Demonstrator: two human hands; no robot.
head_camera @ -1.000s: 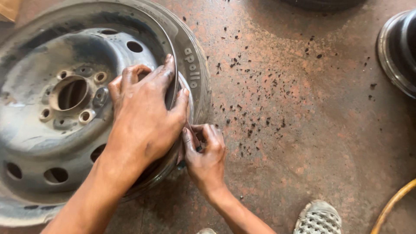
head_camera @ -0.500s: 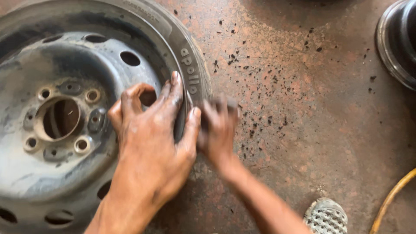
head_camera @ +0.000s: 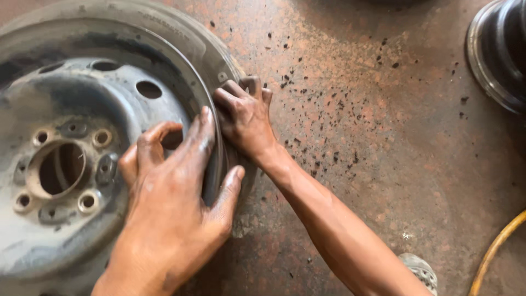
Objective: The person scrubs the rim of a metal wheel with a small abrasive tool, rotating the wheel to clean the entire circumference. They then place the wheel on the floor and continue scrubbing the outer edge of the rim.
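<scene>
A grey steel wheel rim (head_camera: pixel 82 93) lies flat on a rusty brown floor and fills the left of the view. My left hand (head_camera: pixel 170 214) grips its right flange, fingers hooked inside the lip and thumb pressed on the outside. Just above it, my right hand (head_camera: pixel 244 118) rests against the rim's outer edge, fingers curled tightly onto the lip. Its forearm stretches back to the lower right. What sits under those curled fingers is hidden.
A second dark rim (head_camera: pixel 496 55) pokes in at the top right corner. A yellow hose (head_camera: pixel 496 249) curves along the bottom right, beside a grey sandal (head_camera: pixel 421 269). Black flecks (head_camera: pixel 329 98) are scattered over the floor right of the rim.
My right hand has slid up along the rim's outer edge, from below my left hand to above it. The rim sits larger and further left in view.
</scene>
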